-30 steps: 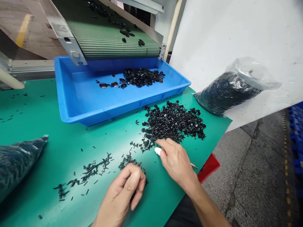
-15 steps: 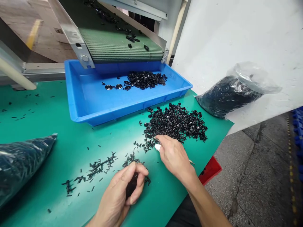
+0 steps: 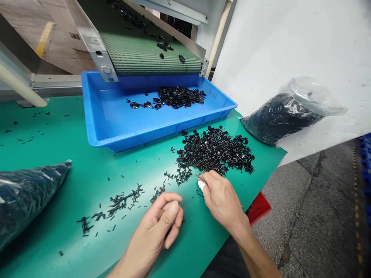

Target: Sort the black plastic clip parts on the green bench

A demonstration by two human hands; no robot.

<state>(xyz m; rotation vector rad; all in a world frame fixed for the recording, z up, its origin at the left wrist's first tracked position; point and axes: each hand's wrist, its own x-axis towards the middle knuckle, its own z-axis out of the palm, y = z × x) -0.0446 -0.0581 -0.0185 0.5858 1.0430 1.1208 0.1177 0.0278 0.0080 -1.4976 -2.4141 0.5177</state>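
Observation:
On the green table (image 3: 199, 239) lies a heaped pile of small black parts (image 3: 214, 150). Just below its front edge is my right hand (image 3: 222, 197), fingers pinched on a thin pointed tool (image 3: 201, 178); white wrapping covers one fingertip. My left hand (image 3: 160, 227) is curled at the lower middle, thumb against the fingers; whatever lies inside its palm is hidden. Left of it, thin branched black scraps (image 3: 124, 200) are strewn over the table. A few dark bits (image 3: 198, 192) lie beside my right fingertips.
Behind the pile, a blue tray (image 3: 133, 139) holds black round parts below a green conveyor belt (image 3: 150, 63). A filled clear bag (image 3: 278, 116) leans at the right, another bag (image 3: 29, 197) lies left. A red bin (image 3: 259, 208) is below the right table edge.
My right hand has moved right and slightly down, away from the pile's front edge. The fingers of my left hand have curled further, and the dark content seen in its palm is now mostly hidden.

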